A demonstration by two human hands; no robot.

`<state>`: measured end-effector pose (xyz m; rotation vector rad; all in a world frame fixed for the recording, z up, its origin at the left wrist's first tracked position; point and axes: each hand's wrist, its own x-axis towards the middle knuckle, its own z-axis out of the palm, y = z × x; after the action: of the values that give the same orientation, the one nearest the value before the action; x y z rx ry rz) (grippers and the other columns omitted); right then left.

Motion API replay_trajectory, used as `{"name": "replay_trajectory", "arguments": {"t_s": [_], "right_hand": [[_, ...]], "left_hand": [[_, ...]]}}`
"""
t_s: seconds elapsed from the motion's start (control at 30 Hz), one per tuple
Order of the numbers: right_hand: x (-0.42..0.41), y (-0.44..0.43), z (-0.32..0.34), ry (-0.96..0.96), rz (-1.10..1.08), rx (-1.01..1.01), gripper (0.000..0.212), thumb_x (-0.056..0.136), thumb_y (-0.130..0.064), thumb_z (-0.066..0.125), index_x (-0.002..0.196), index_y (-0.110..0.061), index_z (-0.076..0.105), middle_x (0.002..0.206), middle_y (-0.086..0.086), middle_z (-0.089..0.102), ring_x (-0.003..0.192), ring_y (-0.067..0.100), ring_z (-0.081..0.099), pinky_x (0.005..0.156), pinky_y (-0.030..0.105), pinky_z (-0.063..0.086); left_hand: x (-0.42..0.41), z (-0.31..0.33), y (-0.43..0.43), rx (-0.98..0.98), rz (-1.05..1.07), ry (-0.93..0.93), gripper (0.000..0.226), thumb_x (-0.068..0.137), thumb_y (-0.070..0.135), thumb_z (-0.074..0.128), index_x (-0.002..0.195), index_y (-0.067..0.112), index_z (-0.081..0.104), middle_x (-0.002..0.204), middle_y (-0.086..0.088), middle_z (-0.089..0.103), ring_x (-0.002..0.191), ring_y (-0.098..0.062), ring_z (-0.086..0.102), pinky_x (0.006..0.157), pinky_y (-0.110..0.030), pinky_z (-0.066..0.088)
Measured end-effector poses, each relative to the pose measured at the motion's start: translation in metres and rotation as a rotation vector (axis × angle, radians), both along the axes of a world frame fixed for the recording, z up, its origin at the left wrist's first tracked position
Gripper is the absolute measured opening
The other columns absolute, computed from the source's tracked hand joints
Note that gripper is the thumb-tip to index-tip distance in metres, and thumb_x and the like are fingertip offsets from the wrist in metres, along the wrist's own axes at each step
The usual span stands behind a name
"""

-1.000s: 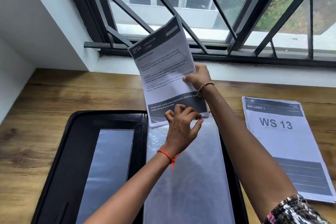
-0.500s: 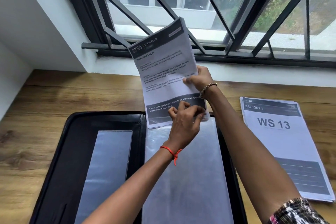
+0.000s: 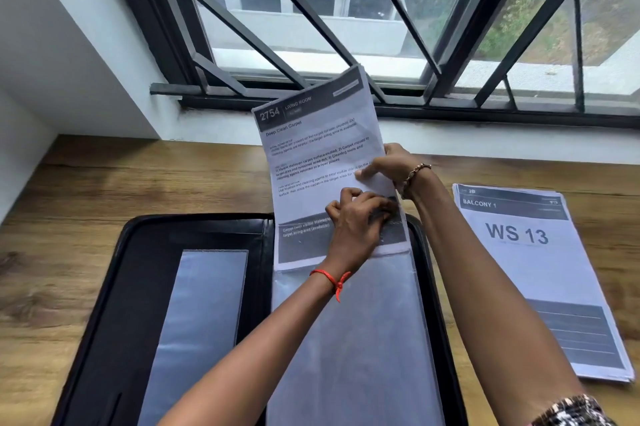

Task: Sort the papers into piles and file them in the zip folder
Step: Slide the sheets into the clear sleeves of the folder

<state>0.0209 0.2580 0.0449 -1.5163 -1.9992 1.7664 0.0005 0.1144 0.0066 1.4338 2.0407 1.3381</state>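
A black zip folder [image 3: 104, 287] lies open on the wooden desk, with a clear plastic sleeve [image 3: 363, 339] on its right half. A printed sheet headed "2754 Living Room" [image 3: 311, 148] stands nearly upright, and its bottom edge sits inside the top of the sleeve. My right hand [image 3: 391, 166] pinches the sheet's right edge. My left hand [image 3: 356, 221] has curled fingers at the sleeve's opening, over the sheet's lower part; whether they hold the sleeve's edge is hidden. A pile of papers topped "Balcony 1 WS 13" [image 3: 540, 270] lies to the right of the folder.
The desk [image 3: 121, 183] runs along a white wall and a window with a dark metal grille [image 3: 311, 27] right behind the sheet. The folder's left half carries a shiny clear pocket [image 3: 197, 321]. Bare wood shows left of the folder.
The sheet has come down, and its bottom edge now sits inside the sleeve's opening. My left hand has moved right and up along that opening. The camera has tilted a little.
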Motion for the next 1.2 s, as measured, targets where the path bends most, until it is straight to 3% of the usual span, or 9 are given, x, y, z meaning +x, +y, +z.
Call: {"name": "replay_trajectory", "arguments": {"t_s": [0.1,0.17,0.23,0.4,0.57,0.67,0.77,0.97,1.2], "right_hand": [[0.009,0.004,-0.008,-0.109,0.064,-0.136,0.039,0.064,0.006,0.070,0.102,0.002,0.061,0.103,0.021,0.065,0.091,0.031,0.061,0.087,0.046,0.051],[0.019,0.019,-0.031,-0.252,0.141,-0.171,0.064,0.039,-0.013,0.079,0.100,-0.004,0.062,0.099,0.025,0.064,0.074,0.026,0.058,0.066,0.036,0.049],[0.027,0.032,-0.050,-0.354,0.220,-0.222,0.067,0.023,-0.023,0.075,0.087,-0.012,0.057,0.080,0.015,0.053,0.058,0.021,0.048,0.056,0.027,0.036],[0.036,0.013,-0.017,-0.365,0.301,-0.265,0.020,0.078,-0.023,0.072,0.087,-0.011,0.057,0.068,0.003,0.051,0.060,0.014,0.046,0.053,0.025,0.043],[0.030,0.028,-0.036,-0.348,-0.014,-0.182,0.020,0.088,-0.025,0.062,0.078,-0.012,0.050,0.054,0.003,0.047,0.040,0.010,0.041,0.039,0.017,0.033],[0.016,0.029,-0.045,-0.353,-0.097,0.263,0.035,0.084,-0.017,0.067,0.113,-0.005,0.054,0.102,0.015,0.060,0.088,0.027,0.060,0.069,0.028,0.046],[-0.005,0.027,-0.049,-0.391,0.132,0.669,0.057,0.087,-0.019,0.062,0.137,-0.006,0.038,0.139,0.016,0.042,0.129,0.029,0.039,0.106,0.036,0.034],[-0.068,0.021,-0.061,-0.426,0.575,0.753,0.052,0.094,-0.004,0.039,0.144,-0.013,0.029,0.148,0.006,0.032,0.137,0.022,0.030,0.115,0.045,0.018],[-0.092,0.021,-0.070,-0.534,0.666,0.782,0.042,0.087,0.008,0.035,0.123,-0.007,0.052,0.127,0.013,0.043,0.119,0.030,0.045,0.105,0.052,0.025]], "left_hand": [[0.000,-0.004,0.005,0.006,-0.002,-0.005,0.020,0.085,0.014,0.055,0.095,0.018,0.072,0.103,0.007,0.069,0.102,-0.019,0.043,0.083,-0.039,0.024],[0.002,-0.007,0.007,0.011,-0.017,0.024,0.022,0.086,0.013,0.052,0.096,0.016,0.072,0.103,0.004,0.069,0.103,-0.021,0.044,0.078,-0.032,0.018],[0.005,-0.013,0.008,0.014,-0.032,0.065,0.023,0.086,0.012,0.050,0.096,0.014,0.071,0.102,0.003,0.069,0.102,-0.023,0.046,0.072,-0.029,0.012],[0.007,-0.028,0.002,-0.071,-0.111,0.170,0.032,0.087,0.019,0.049,0.115,0.018,0.063,0.117,0.002,0.062,0.112,-0.015,0.033,0.077,-0.028,0.012],[-0.010,-0.052,-0.022,-0.269,-0.135,0.599,0.050,0.084,0.043,0.036,0.128,0.022,0.047,0.136,-0.004,0.052,0.125,-0.022,0.032,0.092,-0.051,0.040],[-0.020,-0.066,-0.043,-0.349,-0.170,0.706,0.059,0.090,0.057,0.028,0.138,0.024,0.038,0.149,-0.004,0.036,0.139,-0.022,0.022,0.105,-0.055,0.019],[-0.026,-0.072,-0.060,-0.392,-0.204,0.752,0.066,0.092,0.063,0.012,0.144,0.026,0.033,0.154,-0.004,0.026,0.142,-0.022,0.018,0.106,-0.057,0.011],[-0.029,-0.080,-0.065,-0.454,-0.228,0.746,0.067,0.091,0.066,0.009,0.145,0.031,0.028,0.155,-0.002,0.023,0.143,-0.021,0.016,0.106,-0.061,0.007],[-0.030,-0.081,-0.065,-0.456,-0.205,0.728,0.067,0.090,0.067,0.010,0.146,0.033,0.025,0.156,0.000,0.019,0.144,-0.019,0.014,0.106,-0.061,0.005]]}}
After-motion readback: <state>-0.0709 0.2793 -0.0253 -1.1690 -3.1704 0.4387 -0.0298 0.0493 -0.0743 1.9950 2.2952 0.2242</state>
